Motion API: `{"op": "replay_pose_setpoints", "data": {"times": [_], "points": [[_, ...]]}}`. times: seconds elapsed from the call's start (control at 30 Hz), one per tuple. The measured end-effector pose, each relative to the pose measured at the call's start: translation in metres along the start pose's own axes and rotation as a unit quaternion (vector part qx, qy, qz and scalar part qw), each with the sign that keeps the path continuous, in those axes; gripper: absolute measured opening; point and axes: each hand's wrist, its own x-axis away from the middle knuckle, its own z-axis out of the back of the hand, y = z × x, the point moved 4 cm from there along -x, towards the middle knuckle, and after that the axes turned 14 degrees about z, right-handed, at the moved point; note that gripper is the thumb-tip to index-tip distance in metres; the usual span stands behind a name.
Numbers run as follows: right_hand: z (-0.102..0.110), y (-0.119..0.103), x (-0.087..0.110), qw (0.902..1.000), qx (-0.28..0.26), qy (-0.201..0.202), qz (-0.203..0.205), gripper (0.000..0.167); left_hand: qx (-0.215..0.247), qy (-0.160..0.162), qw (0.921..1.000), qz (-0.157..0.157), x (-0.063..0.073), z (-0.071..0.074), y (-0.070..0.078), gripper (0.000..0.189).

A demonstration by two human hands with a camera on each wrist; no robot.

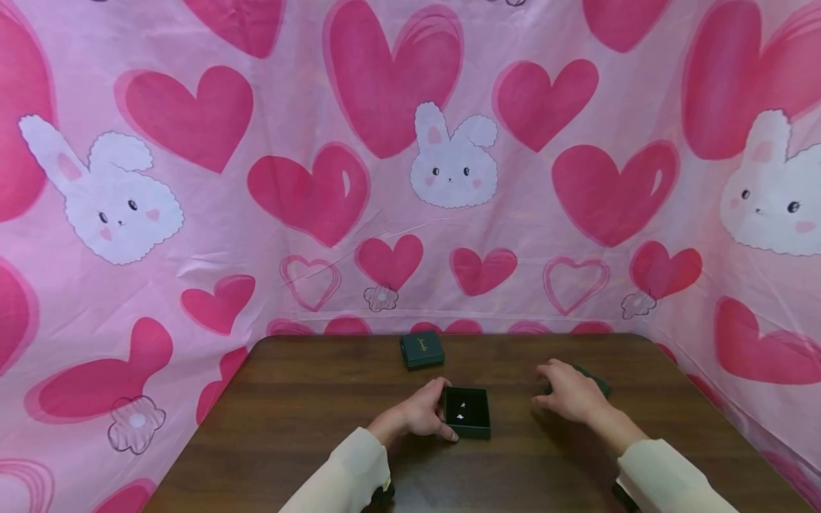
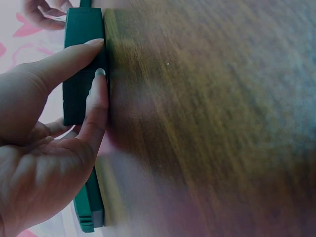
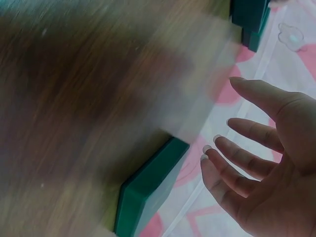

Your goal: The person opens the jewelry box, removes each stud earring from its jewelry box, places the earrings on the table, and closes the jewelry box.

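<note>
My left hand holds the left side of an open dark green jewelry box, thumb at its front corner and fingers toward the back. Two small silvery star-shaped pieces lie on the black lining. In the left wrist view, thumb and fingertips touch the green wall of the box. Over to the right, my right hand hovers with spread, slightly bent fingers, holding nothing. Close by it on the table lies a flat green piece that looks like a lid, partly covered by the hand in the head view.
Toward the back of the wooden table sits another dark green box with gold lettering on top. A pink cloth with hearts and rabbits hangs behind the table and along both sides.
</note>
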Motion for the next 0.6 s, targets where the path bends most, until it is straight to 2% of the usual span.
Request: {"op": "replay_pose_setpoints", "data": {"times": [0.6], "points": [[-0.002, -0.020, -0.004, 0.9997, -0.023, 0.004, 0.010, 0.039, -0.002, 0.002, 1.0000, 0.000, 0.000, 0.000, 0.001, 0.073]]}}
